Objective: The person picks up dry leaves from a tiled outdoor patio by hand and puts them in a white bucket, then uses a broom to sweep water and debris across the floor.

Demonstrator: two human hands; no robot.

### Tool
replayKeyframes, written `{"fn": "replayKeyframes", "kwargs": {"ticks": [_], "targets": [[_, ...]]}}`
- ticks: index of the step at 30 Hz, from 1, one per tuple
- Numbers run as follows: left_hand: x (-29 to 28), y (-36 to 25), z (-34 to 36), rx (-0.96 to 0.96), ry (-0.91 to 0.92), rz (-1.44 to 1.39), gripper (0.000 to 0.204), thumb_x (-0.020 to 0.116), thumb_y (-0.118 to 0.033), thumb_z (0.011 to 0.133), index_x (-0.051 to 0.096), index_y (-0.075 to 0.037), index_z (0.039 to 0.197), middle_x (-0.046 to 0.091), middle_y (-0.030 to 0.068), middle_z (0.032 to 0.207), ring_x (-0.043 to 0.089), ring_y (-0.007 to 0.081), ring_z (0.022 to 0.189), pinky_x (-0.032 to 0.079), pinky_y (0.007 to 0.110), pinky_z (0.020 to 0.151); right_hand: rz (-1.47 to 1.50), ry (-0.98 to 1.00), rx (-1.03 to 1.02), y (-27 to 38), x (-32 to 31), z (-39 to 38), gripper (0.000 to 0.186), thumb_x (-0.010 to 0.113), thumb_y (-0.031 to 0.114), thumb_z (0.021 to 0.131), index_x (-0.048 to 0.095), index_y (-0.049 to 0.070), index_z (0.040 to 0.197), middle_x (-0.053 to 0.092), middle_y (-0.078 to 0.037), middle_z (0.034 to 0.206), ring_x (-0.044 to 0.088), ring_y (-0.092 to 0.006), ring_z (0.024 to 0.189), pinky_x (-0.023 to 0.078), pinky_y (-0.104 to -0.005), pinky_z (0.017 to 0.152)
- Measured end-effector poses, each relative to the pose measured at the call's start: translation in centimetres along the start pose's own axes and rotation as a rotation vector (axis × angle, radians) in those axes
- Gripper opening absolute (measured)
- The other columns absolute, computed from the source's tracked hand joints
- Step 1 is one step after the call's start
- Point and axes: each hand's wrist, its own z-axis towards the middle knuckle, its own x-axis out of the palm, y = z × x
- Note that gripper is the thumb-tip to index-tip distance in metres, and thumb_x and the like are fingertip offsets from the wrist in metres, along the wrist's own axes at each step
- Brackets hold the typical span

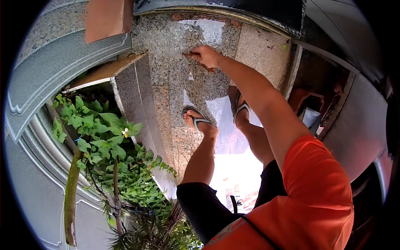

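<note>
My right hand point(205, 56) reaches down over the speckled granite floor point(156, 37), ahead of my feet. Its fingers are closed on a thin brown piece that looks like a dry leaf point(189, 55); part of it is covered by the hand. More of the same brown point(207, 68) shows below the palm. The orange-sleeved right arm point(266, 100) stretches in from the lower right. My left hand is out of the picture.
Green leafy plants point(104, 141) grow in a stone-sided planter point(143, 100) at left. A reddish block point(109, 18) stands at the upper left. At right, a white container point(310, 118) sits in a dark recess. My sandalled feet point(198, 120) stand on the floor. Beyond is a dark panel point(266, 12).
</note>
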Motion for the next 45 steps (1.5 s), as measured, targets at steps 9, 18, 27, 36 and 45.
{"fn": "replayKeyframes", "kwargs": {"ticks": [9, 18, 27, 36, 45], "targets": [[-46.2, 11.2, -31.4, -0.308, -0.65, -0.336, 0.048, 0.053, -0.042, 0.095, 0.059, -0.008, 0.128, 0.053, 0.012, 0.133, 0.052, 0.028, 0.12, 0.041, 0.041, 0.1, 0.589, 0.105, 0.055, 15.6, -2.5, -22.1, 0.022, 0.063, 0.019, 0.098, 0.062, -0.002, 0.092, 0.056, -0.001, 0.072, 0.049, -0.009, 0.07, 0.043, -0.0305, 0.063], [-51.3, 8.2, -32.1, -0.063, -0.625, -0.584, 0.041, 0.061, -0.036, 0.087, 0.07, -0.007, 0.114, 0.061, 0.0159, 0.121, 0.06, 0.0349, 0.108, 0.048, 0.052, 0.089, 0.378, -0.087, -0.364, 29.1, -4.8, -39.3, 0.024, 0.057, 0.026, 0.096, 0.065, 0.003, 0.097, 0.066, -0.01, 0.088, 0.066, -0.0226, 0.074, 0.052, -0.0373, 0.067], [-53.3, 6.1, -33.0, 0.074, -0.2, -0.432, 0.048, 0.061, -0.037, 0.088, 0.065, -0.003, 0.121, 0.067, 0.0102, 0.112, 0.063, 0.0231, 0.097, 0.048, 0.037, 0.083, 0.919, -0.34, -0.099, 40.7, -0.6, -56.8, 0.025, 0.06, 0.023, 0.1, 0.062, -0.001, 0.095, 0.059, 0.0, 0.076, 0.056, -0.0078, 0.076, 0.047, -0.0284, 0.067], [-50.8, 4.1, -30.7, 0.414, -0.37, -0.155, 0.046, 0.068, -0.027, 0.089, 0.06, 0.014, 0.109, 0.065, 0.0213, 0.109, 0.065, 0.0293, 0.094, 0.054, 0.042, 0.085, 0.745, -0.578, -0.106, 40.0, 5.2, -75.8, 0.027, 0.061, 0.026, 0.1, 0.065, 0.0, 0.101, 0.058, 0.0, 0.078, 0.048, -0.0074, 0.077, 0.044, -0.0294, 0.069], [-41.7, -1.3, -41.2, 0.888, -0.325, 0.207, 0.051, 0.071, -0.034, 0.089, 0.061, 0.016, 0.084, 0.065, 0.0211, 0.076, 0.064, 0.0313, 0.066, 0.054, 0.044, 0.061, 0.89, -0.945, -0.112, 31.2, 18.8, -100.4, 0.026, 0.062, 0.024, 0.099, 0.064, -0.002, 0.099, 0.062, -0.003, 0.077, 0.052, -0.0089, 0.077, 0.046, -0.031, 0.07]]}}
